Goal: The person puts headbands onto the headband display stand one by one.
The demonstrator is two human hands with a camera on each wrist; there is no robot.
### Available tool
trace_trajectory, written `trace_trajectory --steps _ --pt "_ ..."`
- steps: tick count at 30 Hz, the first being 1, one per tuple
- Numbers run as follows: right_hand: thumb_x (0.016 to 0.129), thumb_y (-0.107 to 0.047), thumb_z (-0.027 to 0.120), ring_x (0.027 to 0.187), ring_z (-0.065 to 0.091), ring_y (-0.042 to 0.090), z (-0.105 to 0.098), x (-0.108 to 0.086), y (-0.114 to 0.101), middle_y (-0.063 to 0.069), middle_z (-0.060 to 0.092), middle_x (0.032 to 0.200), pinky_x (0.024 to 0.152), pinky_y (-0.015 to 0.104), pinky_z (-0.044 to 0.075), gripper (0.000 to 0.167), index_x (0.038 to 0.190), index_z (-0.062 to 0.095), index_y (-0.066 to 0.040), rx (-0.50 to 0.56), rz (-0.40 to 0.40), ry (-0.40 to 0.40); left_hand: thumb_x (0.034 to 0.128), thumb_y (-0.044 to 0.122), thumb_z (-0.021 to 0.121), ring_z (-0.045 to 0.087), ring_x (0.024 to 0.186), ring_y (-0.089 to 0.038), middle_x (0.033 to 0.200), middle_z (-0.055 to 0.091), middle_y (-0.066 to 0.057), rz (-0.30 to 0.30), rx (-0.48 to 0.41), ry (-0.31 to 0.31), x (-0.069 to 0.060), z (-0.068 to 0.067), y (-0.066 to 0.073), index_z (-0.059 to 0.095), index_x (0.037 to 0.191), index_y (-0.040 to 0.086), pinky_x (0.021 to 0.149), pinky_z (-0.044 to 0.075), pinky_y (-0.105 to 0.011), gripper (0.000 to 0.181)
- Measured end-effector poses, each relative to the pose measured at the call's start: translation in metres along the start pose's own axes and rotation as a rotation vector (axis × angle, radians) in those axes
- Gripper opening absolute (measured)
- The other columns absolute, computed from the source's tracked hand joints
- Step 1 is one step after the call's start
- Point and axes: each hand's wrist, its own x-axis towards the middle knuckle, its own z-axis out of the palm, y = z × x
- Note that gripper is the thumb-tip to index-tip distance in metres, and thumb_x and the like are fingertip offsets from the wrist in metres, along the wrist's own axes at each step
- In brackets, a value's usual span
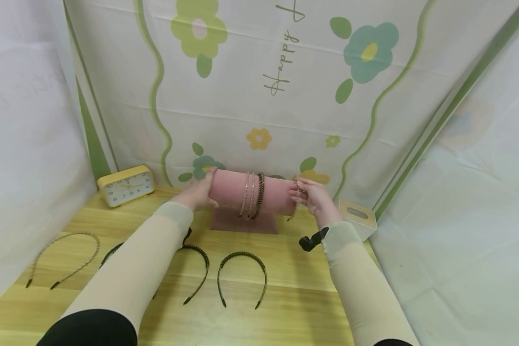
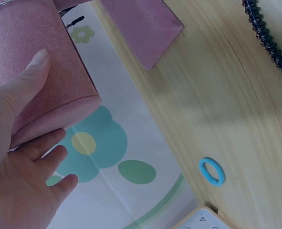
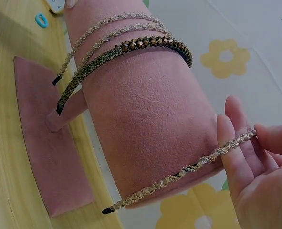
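Note:
A pink padded cylinder (image 1: 229, 188) lies sideways on a pink stand base (image 3: 50, 143). Around its middle sit several headbands, among them a dark beaded one (image 3: 98, 62) beside pale beaded ones (image 3: 90, 29). The left hand (image 1: 197, 192) holds the cylinder's left end; in the left wrist view the left hand (image 2: 24, 143) has its thumb on the pink surface and its fingers at the end face. At the right end, the right hand (image 1: 313, 196), seen closer as a hand (image 3: 260, 176) in the right wrist view, pinches a pale beaded headband (image 3: 167, 180) lying across the cylinder.
On the table (image 1: 302, 298) in front lie a pale headband (image 1: 96, 250), a dark headband (image 1: 242, 253) and others partly behind the left arm. A yellow clock (image 1: 127, 186) stands at left, a tissue box (image 1: 359, 218) at right. A blue ring (image 2: 212, 171) lies near the clock.

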Motion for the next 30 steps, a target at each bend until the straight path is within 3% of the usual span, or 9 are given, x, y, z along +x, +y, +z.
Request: trace_trajectory --steps 5,10,15,20,26,30 --pt "0.104 -0.005 0.049 0.077 0.072 0.018 0.007 0.002 0.001 0.009 0.072 0.092 0.075 0.031 0.059 0.046 0.148 0.04 0.003 -0.021 -0.011 -0.009 0.0803 0.025 0.085 0.056 0.113 -0.044 0.121 0.061 -0.027 0.001 0.003 0.001 -0.001 0.0 0.001 -0.003 0.159 0.014 0.104 0.037 -0.059 0.118" --pt "0.101 -0.008 0.056 0.078 0.072 0.019 0.018 0.003 0.002 0.013 0.072 0.092 0.076 0.031 0.059 0.04 0.14 0.052 0.003 -0.11 -0.014 0.042 0.0811 0.024 0.084 0.055 0.115 -0.044 0.123 0.06 -0.028 0.0 -0.004 -0.004 -0.003 0.0 0.002 -0.004 0.159 0.013 0.105 0.035 -0.06 0.118" --pt "0.1 -0.013 0.06 0.091 0.07 0.023 0.026 -0.002 0.0 0.023 0.067 0.113 0.082 0.032 0.057 0.044 0.14 0.051 0.004 -0.294 -0.068 0.097 0.0809 0.024 0.084 0.056 0.113 -0.044 0.122 0.061 -0.027 0.008 0.004 -0.001 -0.002 -0.001 0.002 -0.004 0.158 0.012 0.108 0.031 -0.06 0.118" --pt "0.1 -0.013 0.058 0.12 0.057 0.03 0.028 -0.013 -0.007 0.021 0.051 0.14 0.1 0.04 0.048 0.049 0.145 0.045 0.003 -0.551 -0.132 0.095 0.0805 0.023 0.085 0.056 0.114 -0.044 0.121 0.061 -0.028 0.0 -0.007 -0.002 -0.001 -0.001 0.002 -0.004 0.158 0.012 0.107 0.032 -0.06 0.119" --pt "0.1 -0.01 0.058 0.131 0.044 0.033 0.025 -0.02 -0.01 0.021 0.045 0.144 0.105 0.044 0.042 0.054 0.149 0.04 0.0 -0.759 -0.219 0.053 0.08 0.023 0.085 0.055 0.114 -0.045 0.121 0.06 -0.029 0.001 -0.006 -0.003 -0.001 -0.001 0.001 -0.005 0.158 0.012 0.107 0.032 -0.061 0.12" --pt "0.096 -0.012 0.064 0.139 0.034 0.035 0.011 -0.016 -0.007 0.017 0.036 0.153 0.109 0.052 0.035 0.062 0.153 0.037 -0.009 -0.904 -0.279 0.001 0.0807 0.023 0.084 0.055 0.115 -0.045 0.122 0.06 -0.028 0.008 0.001 -0.005 -0.001 -0.001 0.001 -0.005 0.158 0.011 0.108 0.03 -0.061 0.119"
